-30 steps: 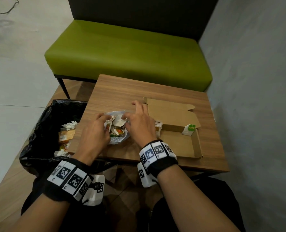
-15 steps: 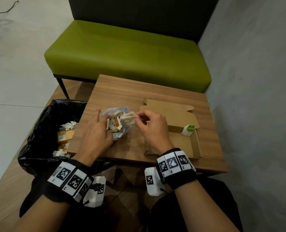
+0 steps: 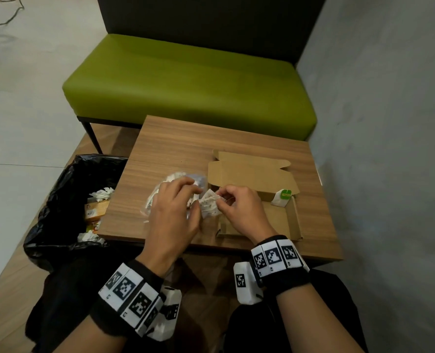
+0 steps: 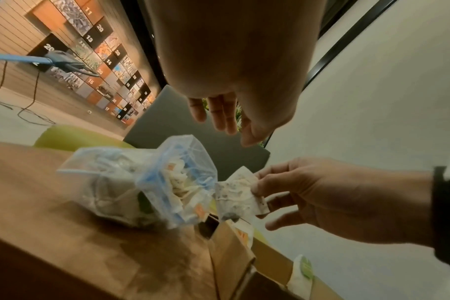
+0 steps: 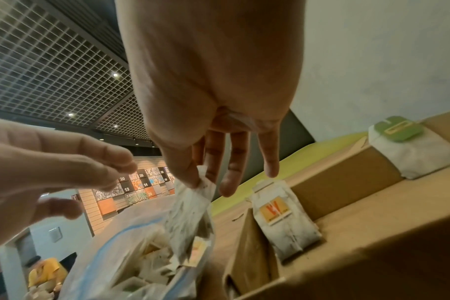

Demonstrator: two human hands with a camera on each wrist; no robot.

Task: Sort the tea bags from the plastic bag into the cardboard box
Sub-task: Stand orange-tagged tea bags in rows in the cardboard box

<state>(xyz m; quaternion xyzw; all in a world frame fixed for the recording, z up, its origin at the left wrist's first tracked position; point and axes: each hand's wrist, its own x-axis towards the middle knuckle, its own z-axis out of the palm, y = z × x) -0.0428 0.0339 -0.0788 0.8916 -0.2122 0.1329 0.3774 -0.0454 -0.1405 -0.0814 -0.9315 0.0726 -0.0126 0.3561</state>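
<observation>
Head view: a tea bag (image 3: 209, 203) is seen pinched at its top edge by the right hand (image 3: 239, 208), held just off the mouth of the plastic bag (image 3: 171, 186), which lies on the surface (image 3: 175, 149). The left hand (image 3: 171, 215) is spread over the plastic bag with fingers relaxed; whether it presses down cannot be told. The box (image 3: 282, 220) lies at three o'clock from the pinched tea bag, directly under the right wrist, so the right hand is judged the nearer one for the drop. A green-tagged bag (image 3: 282, 198) is leant at the box's far corner, at one o'clock.

Left wrist view: the left hand (image 4: 226, 113) is shown hovering above the plastic bag (image 4: 147, 182), fingers loose, nothing gripped. The tea bag (image 4: 238, 192) hangs from the right hand (image 4: 321, 199), long axis roughly upright, its lower end just above the box (image 4: 231, 249) edge.

Right wrist view: the tea bag (image 5: 190, 205) is clamped between thumb and forefinger of the right hand (image 5: 219, 121), the other fingers straight. An orange-tagged bag (image 5: 283, 219) is stood inside the box (image 5: 373, 223) at four o'clock. A short carry rightward is judged to be what remains.
</observation>
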